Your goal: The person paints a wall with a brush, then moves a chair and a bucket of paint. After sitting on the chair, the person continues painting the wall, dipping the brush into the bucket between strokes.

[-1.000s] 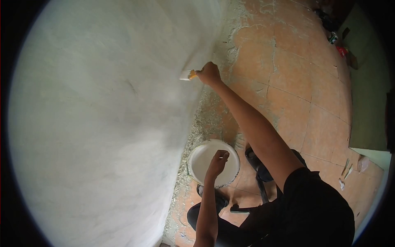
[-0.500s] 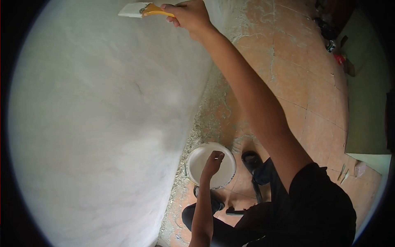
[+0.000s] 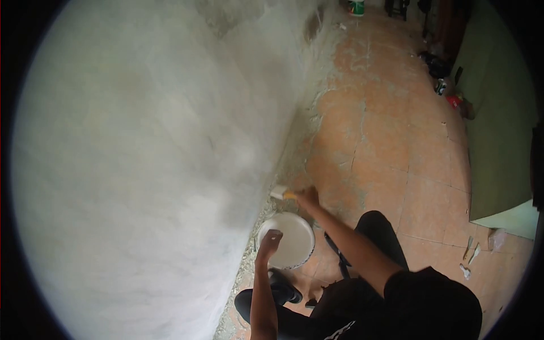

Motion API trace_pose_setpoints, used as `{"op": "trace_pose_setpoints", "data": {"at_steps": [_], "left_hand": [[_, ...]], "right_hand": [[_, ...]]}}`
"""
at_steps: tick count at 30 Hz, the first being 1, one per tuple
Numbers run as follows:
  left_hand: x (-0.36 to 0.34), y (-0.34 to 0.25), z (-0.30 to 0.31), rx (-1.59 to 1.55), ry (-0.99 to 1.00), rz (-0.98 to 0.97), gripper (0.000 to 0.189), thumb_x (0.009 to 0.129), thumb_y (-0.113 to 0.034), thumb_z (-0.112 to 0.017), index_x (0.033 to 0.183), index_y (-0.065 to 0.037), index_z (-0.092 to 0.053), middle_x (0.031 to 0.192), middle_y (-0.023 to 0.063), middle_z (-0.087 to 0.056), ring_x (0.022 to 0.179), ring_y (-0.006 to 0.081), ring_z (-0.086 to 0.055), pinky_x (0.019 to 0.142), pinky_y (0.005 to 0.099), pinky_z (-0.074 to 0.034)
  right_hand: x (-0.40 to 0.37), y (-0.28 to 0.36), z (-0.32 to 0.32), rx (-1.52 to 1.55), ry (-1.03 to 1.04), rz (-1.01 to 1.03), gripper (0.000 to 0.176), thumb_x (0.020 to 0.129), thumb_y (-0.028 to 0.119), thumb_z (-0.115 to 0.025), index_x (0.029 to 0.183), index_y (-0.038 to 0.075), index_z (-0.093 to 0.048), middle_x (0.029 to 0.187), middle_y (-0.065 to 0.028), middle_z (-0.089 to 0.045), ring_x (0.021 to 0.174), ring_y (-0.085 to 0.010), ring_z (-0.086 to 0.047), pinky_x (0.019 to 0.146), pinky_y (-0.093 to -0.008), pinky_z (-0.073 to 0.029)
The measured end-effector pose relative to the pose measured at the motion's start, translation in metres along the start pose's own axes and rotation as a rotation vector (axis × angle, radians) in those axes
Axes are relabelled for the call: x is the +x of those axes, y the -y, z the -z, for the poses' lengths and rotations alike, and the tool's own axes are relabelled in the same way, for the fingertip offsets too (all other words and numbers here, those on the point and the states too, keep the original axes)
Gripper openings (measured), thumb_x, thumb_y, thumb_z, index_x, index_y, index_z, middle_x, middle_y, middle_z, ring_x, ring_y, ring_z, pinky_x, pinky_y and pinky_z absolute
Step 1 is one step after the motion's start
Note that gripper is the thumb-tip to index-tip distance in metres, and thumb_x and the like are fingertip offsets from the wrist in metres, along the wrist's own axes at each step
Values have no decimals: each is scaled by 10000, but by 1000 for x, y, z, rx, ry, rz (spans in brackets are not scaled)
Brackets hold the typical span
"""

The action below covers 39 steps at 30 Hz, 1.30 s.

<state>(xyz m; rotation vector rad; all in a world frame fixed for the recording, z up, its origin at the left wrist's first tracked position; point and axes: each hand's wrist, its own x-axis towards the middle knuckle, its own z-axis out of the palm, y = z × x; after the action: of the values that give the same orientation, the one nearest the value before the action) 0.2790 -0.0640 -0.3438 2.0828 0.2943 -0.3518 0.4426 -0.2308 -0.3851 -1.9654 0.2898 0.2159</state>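
My right hand [image 3: 308, 199] is wrapped around the yellow handle of a wide paintbrush [image 3: 279, 192]. The brush's pale bristles point left, toward the foot of the wall, just above the bucket. A round white bucket [image 3: 309, 234] of whitish liquid [image 3: 293, 242] stands on the floor between my feet and the wall. Over its left side is my left hand [image 3: 271, 242], with fingers curled closed and nothing visible in them. On my left the wall [image 3: 141, 158] carries a whitish, cloudy coat, with darker patches near the top.
Crumbs and pale smears [image 3: 249, 272] line the wall's base on the orange tile floor [image 3: 385, 147]. Several small tools [image 3: 469, 255] lie at right near a pale green panel [image 3: 498, 141]. A green and white tub [image 3: 356, 8] stands at the far end.
My right hand has brought the paintbrush down from high on the wall to beside the bucket. My left hand has shifted left over the bucket. The view has tilted to show more floor.
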Motion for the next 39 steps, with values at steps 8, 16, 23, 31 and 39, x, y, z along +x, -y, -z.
{"op": "trace_pose_setpoints", "data": {"at_steps": [8, 16, 23, 31, 39], "left_hand": [[-61, -24, 10, -134, -454, -141, 178, 836, -141, -507, 924, 5, -559, 821, 99, -610, 665, 165, -594, 587, 270, -474], [-180, -41, -59, -634, -586, 111, 204, 838, -154, -514, 983, -12, -534, 863, 72, -570, 719, 152, -572, 605, 255, -462], [-217, -28, -73, -469, -575, 133, 273, 842, -204, -531, 992, 24, -518, 861, 92, -569, 682, 153, -573, 591, 259, -460], [-188, -61, -95, -508, -479, 169, 281, 851, -231, -537, 1013, -1, -521, 916, 85, -569, 761, 166, -582, 660, 289, -466], [-206, -28, -137, -339, -532, 154, 264, 804, -190, -571, 934, 38, -551, 925, 168, -604, 878, 270, -577, 776, 346, -448]], "right_hand": [[-202, -35, 77, 484, 185, -324, 335, 758, 291, -636, 603, -2, -581, 538, -73, -589, 431, -132, -545, 443, -274, -436], [-236, -54, 71, 221, 327, -226, 304, 765, 292, -635, 692, 9, -552, 622, -93, -605, 564, -177, -588, 537, -318, -445], [-229, -85, 45, 256, 280, -167, 262, 753, 217, -664, 737, 25, -487, 600, -59, -539, 465, -138, -496, 440, -279, -400], [-223, -46, 104, 390, 519, -218, 256, 867, 256, -523, 873, 1, -542, 669, -86, -608, 419, -94, -451, 383, -227, -349], [-224, -70, 85, 211, 503, -288, 275, 903, 232, -432, 794, 4, -539, 601, -39, -533, 455, -115, -473, 432, -261, -361]]}}
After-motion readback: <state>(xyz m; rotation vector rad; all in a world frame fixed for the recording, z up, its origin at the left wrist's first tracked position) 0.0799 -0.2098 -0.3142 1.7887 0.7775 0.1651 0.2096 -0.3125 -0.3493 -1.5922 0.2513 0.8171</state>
